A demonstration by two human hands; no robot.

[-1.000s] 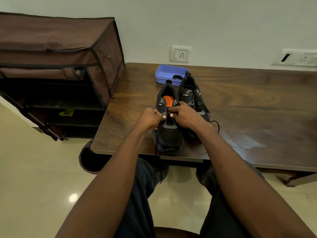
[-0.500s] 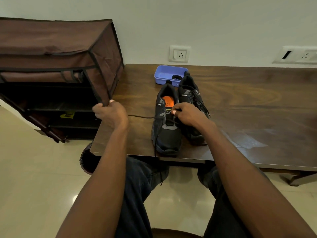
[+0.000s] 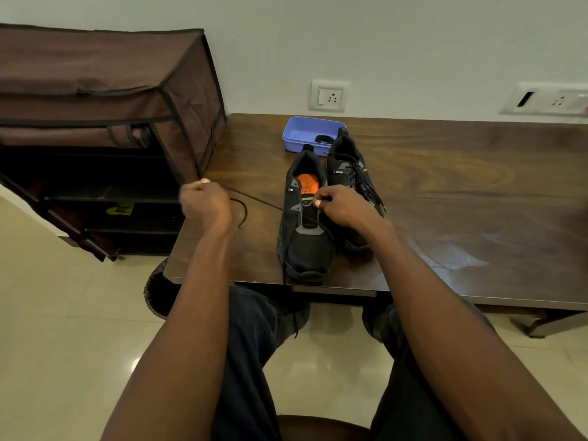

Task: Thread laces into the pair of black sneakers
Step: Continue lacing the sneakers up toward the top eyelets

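Two black sneakers stand side by side near the desk's [image 3: 445,186] front edge, toes toward the person. The left hand [image 3: 206,205] pinches a lace [image 3: 257,200], taut from the near sneaker [image 3: 305,246] out toward the desk's left edge. The right hand [image 3: 345,208] grips that sneaker's tongue area. The laced sneaker [image 3: 346,167] touches a blue tray [image 3: 299,135] by the back edge.

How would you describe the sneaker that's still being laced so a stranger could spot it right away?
Find the dark wooden table against the wall, with two black sneakers side by side near its front edge. The sneaker being laced is the one nearer the brown fabric shoe rack. Unlike the laced sneaker beside it, its opening shows an orange insole.
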